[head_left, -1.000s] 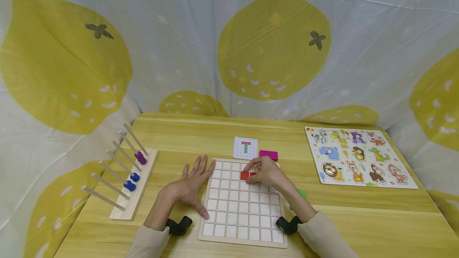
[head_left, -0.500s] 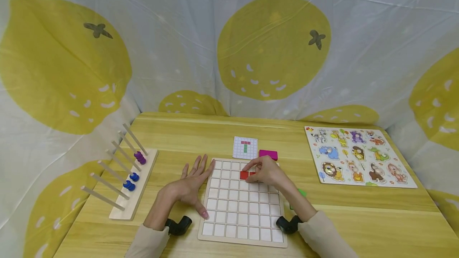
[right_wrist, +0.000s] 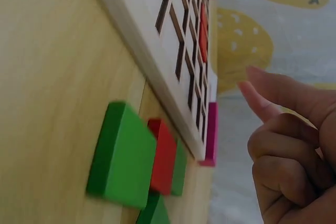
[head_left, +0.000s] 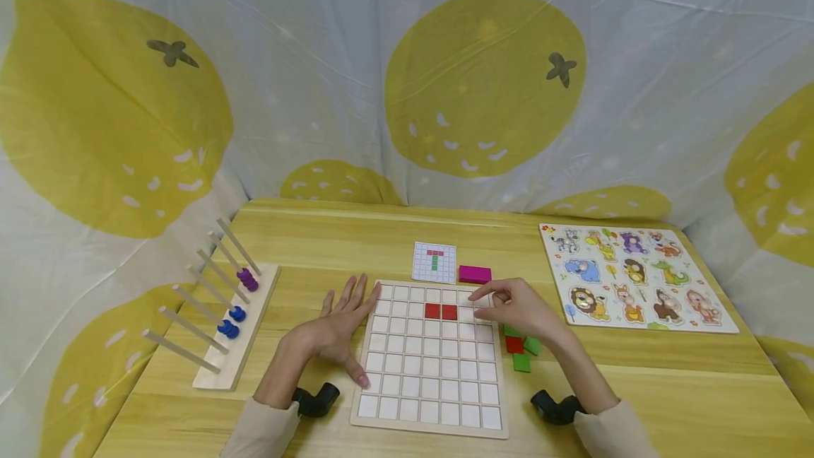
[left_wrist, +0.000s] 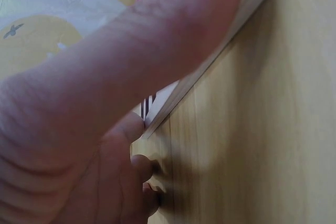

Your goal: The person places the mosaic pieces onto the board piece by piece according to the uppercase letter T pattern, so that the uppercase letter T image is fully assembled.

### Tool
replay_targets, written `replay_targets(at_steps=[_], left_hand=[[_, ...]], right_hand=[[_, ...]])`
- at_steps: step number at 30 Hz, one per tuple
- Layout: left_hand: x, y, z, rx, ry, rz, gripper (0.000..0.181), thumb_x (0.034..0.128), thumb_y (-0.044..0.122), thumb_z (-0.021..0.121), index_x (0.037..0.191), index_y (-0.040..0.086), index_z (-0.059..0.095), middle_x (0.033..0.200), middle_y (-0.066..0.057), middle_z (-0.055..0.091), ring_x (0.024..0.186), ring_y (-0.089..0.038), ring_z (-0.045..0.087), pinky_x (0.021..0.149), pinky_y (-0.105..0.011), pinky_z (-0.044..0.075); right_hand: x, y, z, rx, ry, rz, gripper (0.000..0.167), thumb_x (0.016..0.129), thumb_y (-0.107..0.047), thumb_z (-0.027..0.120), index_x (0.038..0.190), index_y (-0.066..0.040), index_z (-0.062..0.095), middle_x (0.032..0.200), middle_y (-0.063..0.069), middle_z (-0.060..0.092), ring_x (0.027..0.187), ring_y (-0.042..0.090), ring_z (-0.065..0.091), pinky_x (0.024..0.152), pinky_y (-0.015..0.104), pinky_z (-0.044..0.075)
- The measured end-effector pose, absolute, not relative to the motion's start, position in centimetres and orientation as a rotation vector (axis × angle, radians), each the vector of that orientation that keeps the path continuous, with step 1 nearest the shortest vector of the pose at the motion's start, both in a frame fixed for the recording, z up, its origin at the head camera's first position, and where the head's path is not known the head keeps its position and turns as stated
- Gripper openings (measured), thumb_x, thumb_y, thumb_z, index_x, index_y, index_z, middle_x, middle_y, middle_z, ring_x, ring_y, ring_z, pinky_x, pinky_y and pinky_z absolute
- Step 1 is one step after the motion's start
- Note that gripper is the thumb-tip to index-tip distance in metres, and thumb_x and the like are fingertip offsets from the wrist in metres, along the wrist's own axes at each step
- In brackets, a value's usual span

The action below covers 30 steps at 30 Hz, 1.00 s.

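A wooden grid board (head_left: pixel 413 345) lies on the table, two red square tiles (head_left: pixel 441 312) side by side in one of its upper rows. My left hand (head_left: pixel 333 334) is spread along the board's left edge, thumb and index finger touching the frame. Over the board's upper right part hovers my right hand (head_left: pixel 518 309), thumb and index apart with nothing between them. In the right wrist view its other fingers (right_wrist: pixel 283 150) are curled in. Below the right hand, beside the board, lie several loose tiles: a red tile (head_left: pixel 514 345) among green tiles (head_left: pixel 521 362).
Behind the board are a card (head_left: pixel 434 262) printed with a red and green T pattern and a magenta block (head_left: pixel 475 274). An animal puzzle board (head_left: pixel 642 281) lies at the right. At the left stands a pegged rack (head_left: pixel 244 331) with blue and purple beads.
My right hand has let go of the second red tile, leaving it in the grid, and moved right. The loose tiles under that arm have come into view. My left hand stays put.
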<state>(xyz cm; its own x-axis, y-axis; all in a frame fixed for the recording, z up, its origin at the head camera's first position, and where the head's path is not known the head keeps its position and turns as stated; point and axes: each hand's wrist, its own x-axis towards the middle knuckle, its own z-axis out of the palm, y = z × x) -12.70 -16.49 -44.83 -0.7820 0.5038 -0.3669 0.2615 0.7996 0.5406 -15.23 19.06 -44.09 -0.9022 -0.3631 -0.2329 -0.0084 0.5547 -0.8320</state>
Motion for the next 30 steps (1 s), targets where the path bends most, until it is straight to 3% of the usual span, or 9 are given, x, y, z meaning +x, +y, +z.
replay_targets(at_steps=[4, 13, 23, 30], left_hand=[[-12.7, -16.6, -44.9, 0.571, 2.481, 0.642, 0.157, 0.0549, 0.042, 0.101, 0.166, 0.009, -0.004, 0.17, -0.023, -0.023, 0.158, -0.042, -0.023, 0.124, -0.07, -0.014], [-12.7, -16.5, -44.7, 0.568, 2.475, 0.654, 0.157, 0.0548, 0.042, 0.101, 0.166, 0.009, -0.004, 0.17, -0.023, -0.023, 0.158, -0.042, -0.023, 0.124, -0.07, -0.014], [-12.7, -16.5, -44.7, 0.571, 2.475, 0.658, 0.157, 0.055, 0.042, 0.101, 0.166, 0.009, -0.004, 0.17, -0.023, -0.023, 0.158, -0.042, -0.023, 0.124, -0.07, -0.014], [-12.7, -16.5, -44.8, 0.57, 2.47, 0.667, 0.156, 0.0549, 0.042, 0.101, 0.166, 0.009, -0.004, 0.17, -0.022, -0.024, 0.158, -0.042, -0.024, 0.124, -0.07, -0.015]], right_hand=[[-14.5, 21.8, -44.4, -0.342, 2.388, -1.292, 0.024, 0.091, -0.015, 0.079, 0.112, -0.004, 0.076, 0.059, -0.004, 0.029, 0.052, 0.008, 0.026, 0.052, 0.023, 0.032], [-13.9, 25.4, -45.5, -0.306, 2.343, -1.319, 0.03, 0.09, -0.014, 0.08, 0.115, 0.002, 0.074, 0.061, -0.006, 0.034, 0.055, 0.005, 0.029, 0.052, 0.022, 0.029], [-14.5, 26.0, -45.9, -0.146, 2.401, -1.269, 0.024, 0.089, -0.015, 0.08, 0.109, -0.002, 0.076, 0.06, -0.005, 0.034, 0.054, 0.008, 0.029, 0.051, 0.022, 0.028], [-14.5, 26.8, -45.8, -0.071, 2.46, -1.248, 0.027, 0.091, -0.019, 0.08, 0.113, -0.004, 0.075, 0.061, -0.006, 0.035, 0.055, 0.008, 0.03, 0.054, 0.025, 0.03]])
